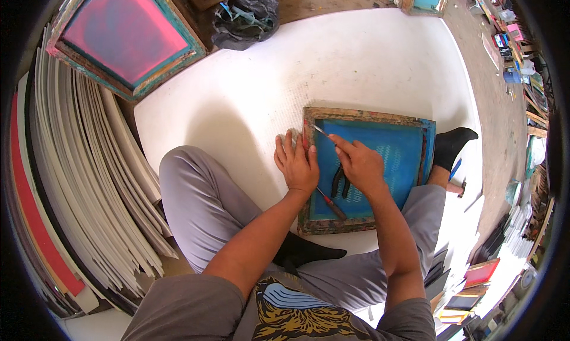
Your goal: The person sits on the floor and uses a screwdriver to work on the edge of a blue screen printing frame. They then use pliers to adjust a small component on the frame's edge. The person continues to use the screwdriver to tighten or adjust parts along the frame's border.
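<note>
A screen-printing frame (368, 114) with worn wooden sides and blue mesh lies flat between my legs. My left hand (297, 166) rests open against its left side, fingers spread and pointing away from me. Over the mesh, my right hand (361, 166) is closed around a slim metal-shafted tool (320, 130). The tool's tip touches or nearly touches the frame's far left inner corner; its handle is hidden in my fingers. Black-handled pliers (336, 182) lie on the mesh, partly covered by my right hand. Nearer me is a screwdriver (336, 209) with a red and dark handle.
I sit on a white board (380, 56). A pink-meshed frame (127, 38) stands at the far left, above stacked pale sheets (95, 157). A black plastic bag (246, 20) lies at the far edge. Beside my right foot (454, 145) is a blue-handled item (455, 169).
</note>
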Tool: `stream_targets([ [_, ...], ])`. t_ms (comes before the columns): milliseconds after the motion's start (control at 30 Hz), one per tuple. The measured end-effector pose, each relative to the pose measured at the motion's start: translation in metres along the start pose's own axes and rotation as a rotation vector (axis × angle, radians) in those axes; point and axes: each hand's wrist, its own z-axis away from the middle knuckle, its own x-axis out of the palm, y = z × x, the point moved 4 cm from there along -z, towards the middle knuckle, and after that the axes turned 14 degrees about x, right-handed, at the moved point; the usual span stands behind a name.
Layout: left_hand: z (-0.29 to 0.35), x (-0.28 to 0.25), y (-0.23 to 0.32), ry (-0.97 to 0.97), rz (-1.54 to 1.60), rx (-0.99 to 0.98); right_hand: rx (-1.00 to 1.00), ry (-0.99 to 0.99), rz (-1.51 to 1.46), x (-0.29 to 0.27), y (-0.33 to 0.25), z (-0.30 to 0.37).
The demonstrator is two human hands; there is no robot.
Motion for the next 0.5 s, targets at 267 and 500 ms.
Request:
stream_targets([
  [267, 0.000, -0.002, 0.000, 0.054, 0.070, -0.009, 0.016, 0.002, -0.082, -0.009, -0.007, 0.001],
  [500, -0.030, -0.036, -0.010, 0.254, 0.763, -0.311, -0.047, 0.041, -0.384, -0.011, -0.014, 0.016],
])
